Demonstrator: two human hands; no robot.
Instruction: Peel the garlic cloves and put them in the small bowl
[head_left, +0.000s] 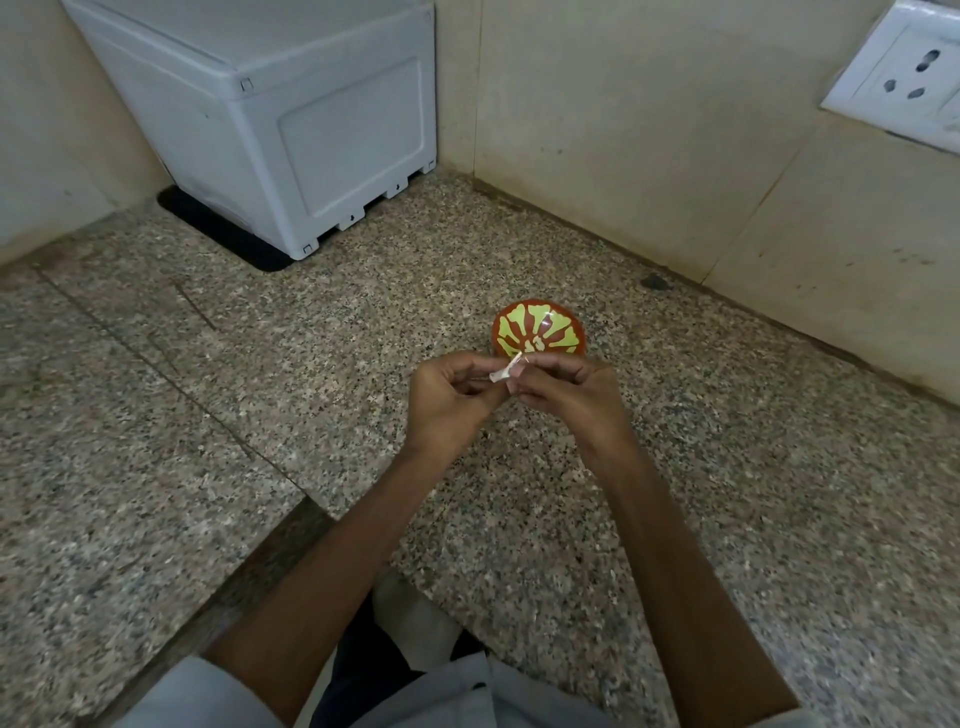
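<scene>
A small red bowl (540, 332) with a yellow-green pattern stands on the granite counter, just beyond my hands. A peeled clove or two seem to lie at its bottom. My left hand (452, 400) and my right hand (566, 395) meet in front of the bowl's near rim. Between their fingertips they pinch a garlic clove (506, 371), and a strip of white papery skin sticks out from it. Most of the clove is hidden by my fingers.
A white plastic appliance (291, 119) on a black mat stands in the far corner of the speckled counter (311, 364). Beige tiled walls close off the back and right side, with a white socket plate (904, 78) at upper right. The counter's front edge steps down at lower left.
</scene>
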